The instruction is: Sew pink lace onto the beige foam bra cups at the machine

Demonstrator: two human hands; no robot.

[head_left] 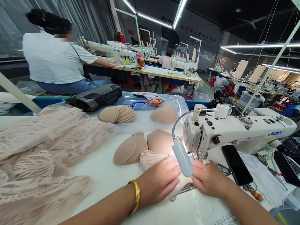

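Note:
Beige lace fabric (pixel 150 158) lies at the needle area of a white sewing machine (pixel 246 131). My left hand (pixel 159 179), with a gold bangle on its wrist, presses on this fabric left of the needle, its fingers together. Right of the lamp, my right hand (pixel 207 178) has its fingers closed at the fabric's edge; the lamp partly hides the fingertips. A grey lamp head (pixel 184 159) hangs between both hands. Behind the fabric are a beige foam cup (pixel 159 142) and a fanned stack of cups (pixel 130 149).
Lace fabric (pixel 42 156) is heaped at the left. Two more cup stacks (pixel 118 113) (pixel 164 113) rest on a plastic lid (pixel 140 125). A phone (pixel 236 165) and tweezers lie right of my right hand. A seated person (pixel 53 59) works at another machine.

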